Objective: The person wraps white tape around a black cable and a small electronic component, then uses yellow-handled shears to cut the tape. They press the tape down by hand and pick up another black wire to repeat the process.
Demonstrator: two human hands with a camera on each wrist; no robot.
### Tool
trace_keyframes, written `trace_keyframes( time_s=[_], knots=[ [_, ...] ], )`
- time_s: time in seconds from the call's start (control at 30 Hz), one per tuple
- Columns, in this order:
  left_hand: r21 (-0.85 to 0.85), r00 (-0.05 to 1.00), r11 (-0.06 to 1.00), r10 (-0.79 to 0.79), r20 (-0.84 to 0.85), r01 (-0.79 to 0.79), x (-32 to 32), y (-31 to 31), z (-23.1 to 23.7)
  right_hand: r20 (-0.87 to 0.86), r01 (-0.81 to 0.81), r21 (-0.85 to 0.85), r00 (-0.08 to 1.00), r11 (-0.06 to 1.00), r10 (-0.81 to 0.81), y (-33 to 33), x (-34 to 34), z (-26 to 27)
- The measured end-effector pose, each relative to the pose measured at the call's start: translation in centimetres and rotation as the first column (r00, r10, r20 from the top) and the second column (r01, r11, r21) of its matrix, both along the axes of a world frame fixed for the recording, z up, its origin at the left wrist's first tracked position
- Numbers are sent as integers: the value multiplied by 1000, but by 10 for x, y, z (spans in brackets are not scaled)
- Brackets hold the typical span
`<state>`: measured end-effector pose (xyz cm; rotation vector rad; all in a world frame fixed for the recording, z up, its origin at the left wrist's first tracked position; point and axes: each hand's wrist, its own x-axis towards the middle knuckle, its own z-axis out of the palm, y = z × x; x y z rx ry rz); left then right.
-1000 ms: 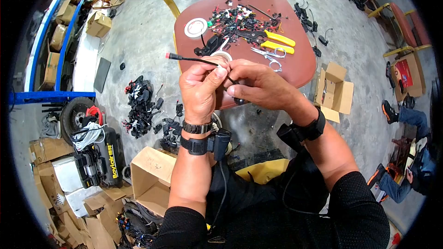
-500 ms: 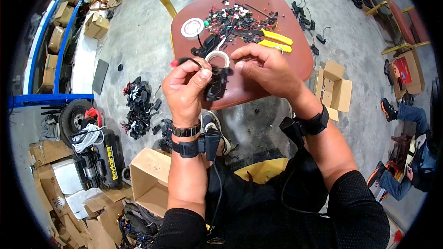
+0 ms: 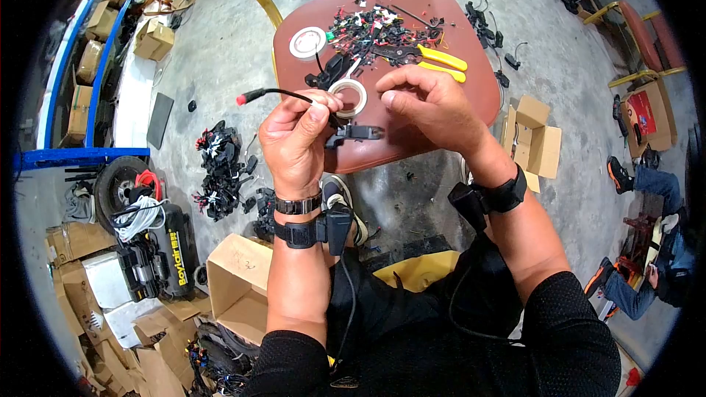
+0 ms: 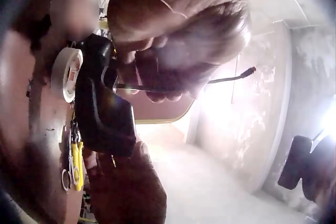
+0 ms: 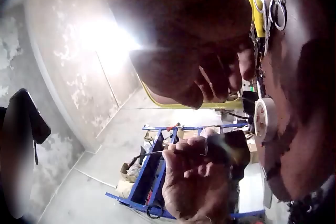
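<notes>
My left hand (image 3: 294, 140) pinches a black cable (image 3: 283, 91) between thumb and fingers, its red-tipped end (image 3: 242, 100) pointing left. From that hand's right side hangs a black plastic part (image 3: 360, 132), in front of the chair seat's near edge. The part (image 4: 102, 98) looks large and smooth in the left wrist view. My right hand (image 3: 434, 110) is to the right, apart from the part, fingers loosely bent and holding nothing. A white tape roll (image 3: 348, 98) lies on the red seat (image 3: 397, 143) between the hands. In the right wrist view, my left hand (image 5: 194, 182) grips the part (image 5: 233, 153).
Small scraps (image 3: 379, 29), yellow-handled pliers (image 3: 441, 57), another tape roll (image 3: 307, 43) and a black part (image 3: 331, 70) lie on the seat. Scissors (image 5: 270, 16) show in the right wrist view. Boxes (image 3: 533, 140) and a pile of black parts (image 3: 220, 169) are on the floor.
My right hand has let go of the cable and moved right. My left hand has shifted slightly left, still pinching the cable. The black part has come into view and turned.
</notes>
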<state>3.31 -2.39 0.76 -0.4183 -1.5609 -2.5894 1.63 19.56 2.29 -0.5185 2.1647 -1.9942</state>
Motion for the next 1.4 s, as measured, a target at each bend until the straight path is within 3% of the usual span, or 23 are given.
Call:
trace_keyframes(
  time_s=[0.13,0.23,0.37,0.47,0.57,0.77,0.87,0.97,1.07,1.13,1.23,1.4],
  knots=[
    [-149,996,989,11,-86,-23,0,5,5,-41,13,-19,999,1000,-14,-2,-1,-3],
    [-234,1000,972,17,-26,-23,5,9,7,-22,-10,-1,1000,1000,9,-6,3,-4],
    [-237,999,970,41,-19,-44,6,12,11,-24,0,28,1000,1000,0,-4,1,-5],
    [-255,996,964,63,-70,-79,2,8,4,73,1,-7,997,1000,-1,-1,1,2],
    [-256,995,961,91,-48,-100,1,9,2,-56,23,13,998,1000,-22,-2,0,-1],
    [-351,980,915,182,-74,-197,1,9,2,-15,19,-1,1000,1000,-19,-3,2,0],
    [-360,987,919,161,-24,-159,4,10,3,-17,11,-10,1000,1000,-11,-5,3,2],
    [-299,989,953,92,114,-54,10,19,12,61,11,-308,998,951,8,-13,8,9],
    [-393,994,917,94,58,-64,11,26,7,109,-45,-435,989,899,102,-12,7,7],
    [-439,996,898,61,59,-29,12,29,4,152,-11,-384,986,923,75,-9,5,5],
    [-316,960,939,-42,276,132,15,32,15,241,34,-356,969,934,57,-2,4,5],
    [-276,947,936,-138,292,221,11,27,9,234,33,-458,969,888,84,-2,0,2]
  ],
)
